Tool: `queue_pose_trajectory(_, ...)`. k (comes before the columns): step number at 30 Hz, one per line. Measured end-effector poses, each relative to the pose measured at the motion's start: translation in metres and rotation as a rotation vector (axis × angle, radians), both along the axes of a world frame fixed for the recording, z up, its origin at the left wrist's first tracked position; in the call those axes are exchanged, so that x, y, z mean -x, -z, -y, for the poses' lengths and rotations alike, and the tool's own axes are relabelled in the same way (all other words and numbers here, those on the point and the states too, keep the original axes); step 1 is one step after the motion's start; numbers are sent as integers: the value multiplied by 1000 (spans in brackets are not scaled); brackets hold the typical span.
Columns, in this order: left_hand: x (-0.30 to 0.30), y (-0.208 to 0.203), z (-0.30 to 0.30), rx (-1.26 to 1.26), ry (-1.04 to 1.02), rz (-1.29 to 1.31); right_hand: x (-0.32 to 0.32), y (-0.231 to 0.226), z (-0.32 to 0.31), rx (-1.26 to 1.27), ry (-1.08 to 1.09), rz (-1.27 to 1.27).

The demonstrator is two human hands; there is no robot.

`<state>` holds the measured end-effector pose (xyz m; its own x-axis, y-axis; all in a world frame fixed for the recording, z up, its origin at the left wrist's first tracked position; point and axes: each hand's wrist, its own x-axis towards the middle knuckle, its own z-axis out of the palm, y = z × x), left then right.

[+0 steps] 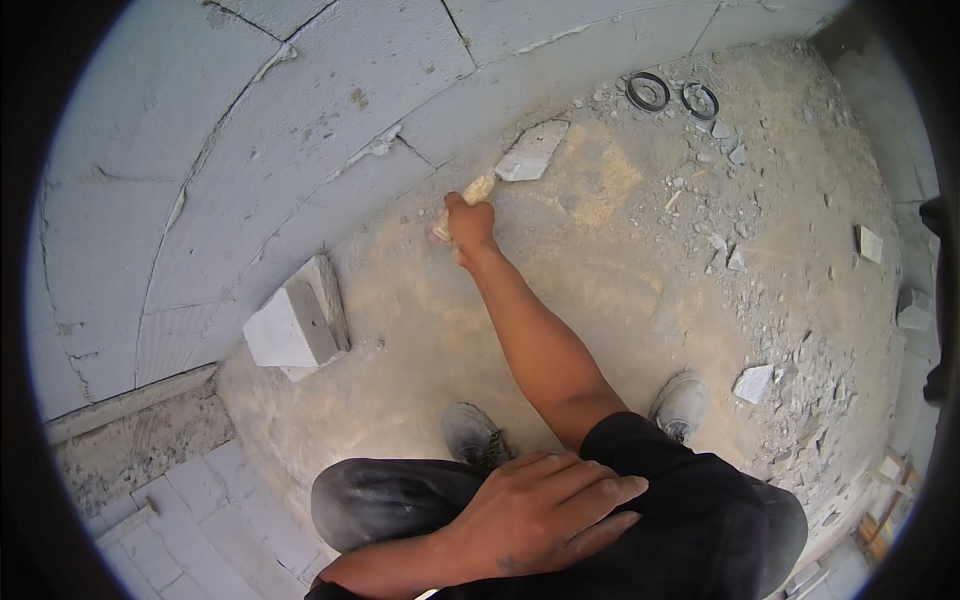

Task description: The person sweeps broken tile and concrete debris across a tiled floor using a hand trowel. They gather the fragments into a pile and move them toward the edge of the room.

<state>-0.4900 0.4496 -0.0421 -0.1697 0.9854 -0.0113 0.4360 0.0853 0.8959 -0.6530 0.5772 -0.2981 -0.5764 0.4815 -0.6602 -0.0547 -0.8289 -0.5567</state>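
Observation:
My right arm stretches forward toward the foot of the block wall (330, 170). At its end my right hand (470, 222) is closed around a yellowish elongated piece (481, 188), held low at the floor. One end of that piece sticks out past the thumb, and a pale pinkish bit shows on the other side; its kind I cannot make out. Just beyond it lies a flat, angular white block fragment (533, 152). My left hand (550, 510) rests across my right upper arm and lap with its fingers stretched out, holding nothing.
A cut white block (295, 320) leans by the wall at left. Two black rings (648, 92) lie among rubble at the far right. Loose white chunks (754, 384) and grit cover the right side. My shoes (682, 403) stand on the dusty floor.

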Motion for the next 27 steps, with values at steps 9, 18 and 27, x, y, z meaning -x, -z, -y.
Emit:
queue_pose_trajectory(9,4,-1,6,14,-23,-9,-3,12,0,-53,544,62)
queue_pose_trajectory(18,4,5,3,-19,-39,-24,-44,19,47,-97,349,1)
queue_pose_trajectory(27,-13,12,9,7,-61,-47,-149,32,154,-761,-903,28)
